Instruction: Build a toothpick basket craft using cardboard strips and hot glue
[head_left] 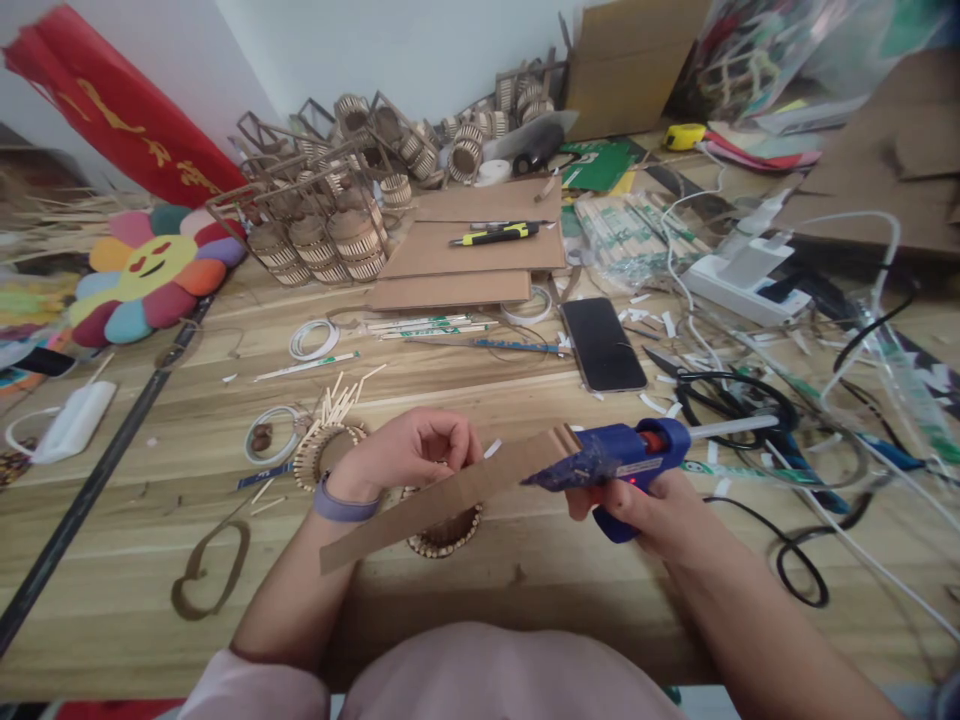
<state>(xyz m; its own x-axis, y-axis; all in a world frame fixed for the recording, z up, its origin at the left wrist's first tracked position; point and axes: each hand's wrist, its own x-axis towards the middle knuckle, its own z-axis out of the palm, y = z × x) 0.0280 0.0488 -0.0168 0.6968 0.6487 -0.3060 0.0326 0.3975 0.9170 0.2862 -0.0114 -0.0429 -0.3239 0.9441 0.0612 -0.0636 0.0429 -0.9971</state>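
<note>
My right hand [637,505] is wrapped round the handle of a blue hot glue gun [619,465], whose dark tip points left at a brown cardboard strip [442,500]. The strip slants across in front of my left hand [420,445]. Fingers of my left hand are bent and pressed together; what they pinch is hidden behind the strip. Beneath the strip is a small round basket [446,535] edged with short wooden sticks. A second stick-edged basket [307,460] stands beside my left wrist, with loose sticks [341,400] near it.
Farther back lie a black phone [604,343], cardboard sheets [465,250] with a yellow-black cutter [499,234], tape rolls [313,340] and finished baskets [322,240]. At right are a white power strip [746,285], scissors and cables. A flower cushion [154,270] is at left.
</note>
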